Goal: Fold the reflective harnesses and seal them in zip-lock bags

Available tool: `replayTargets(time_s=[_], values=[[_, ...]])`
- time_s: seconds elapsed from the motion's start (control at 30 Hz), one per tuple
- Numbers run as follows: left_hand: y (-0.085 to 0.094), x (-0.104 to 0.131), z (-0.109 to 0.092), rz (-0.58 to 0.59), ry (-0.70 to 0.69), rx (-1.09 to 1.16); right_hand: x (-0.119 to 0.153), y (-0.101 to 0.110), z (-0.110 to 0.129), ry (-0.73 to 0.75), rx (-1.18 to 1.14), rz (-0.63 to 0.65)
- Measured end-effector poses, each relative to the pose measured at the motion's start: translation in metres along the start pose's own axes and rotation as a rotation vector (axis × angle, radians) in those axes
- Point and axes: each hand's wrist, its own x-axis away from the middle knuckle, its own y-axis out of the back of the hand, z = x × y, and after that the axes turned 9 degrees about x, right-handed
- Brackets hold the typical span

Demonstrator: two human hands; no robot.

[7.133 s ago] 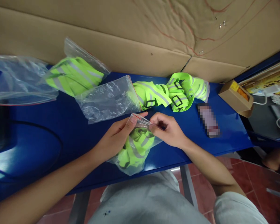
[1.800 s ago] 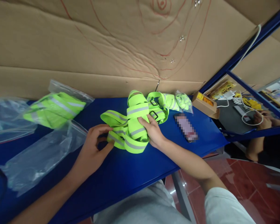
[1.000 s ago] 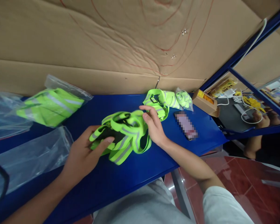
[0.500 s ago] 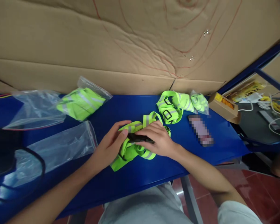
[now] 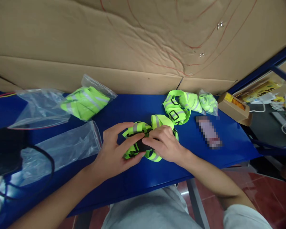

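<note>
A bundle of neon yellow-green reflective strap with silver stripes lies on the blue table under both my hands. My left hand reaches in from the left, its thumb and fingers closed on a black buckle at the middle of the bundle. From the right, my right hand grips the buckle's other side with bent fingers. My fingers cover much of the buckle, so whether its halves are joined cannot be seen.
Behind the bundle lies a coiled reflective strap with black slides, near a bagged one. Another bagged strap and clear bags are on the left. A blurred phone-like object and cardboard box are on the right.
My left hand has moved its fingers over the black buckle, and the strap's loose lower-left end has been drawn in. The view has shifted slightly.
</note>
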Motion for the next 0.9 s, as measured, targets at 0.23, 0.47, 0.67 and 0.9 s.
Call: replayTargets(time_s=[0.23, 0.47, 0.67, 0.9], values=[[-0.009, 0.005, -0.007, 0.091, 0.201, 0.132, -0.004, 0.000, 0.012, 0.125, 0.107, 0.054], [-0.009, -0.001, -0.001, 0.040, 0.207, 0.084, -0.005, -0.008, 0.020, -0.007, 0.218, 0.235], [-0.003, -0.008, 0.017, 0.175, 0.198, 0.039, -0.006, -0.006, -0.001, -0.092, 0.239, 0.321], [0.020, -0.014, 0.020, -0.007, 0.308, 0.058, -0.012, 0.021, -0.047, -0.249, -0.008, 0.296]])
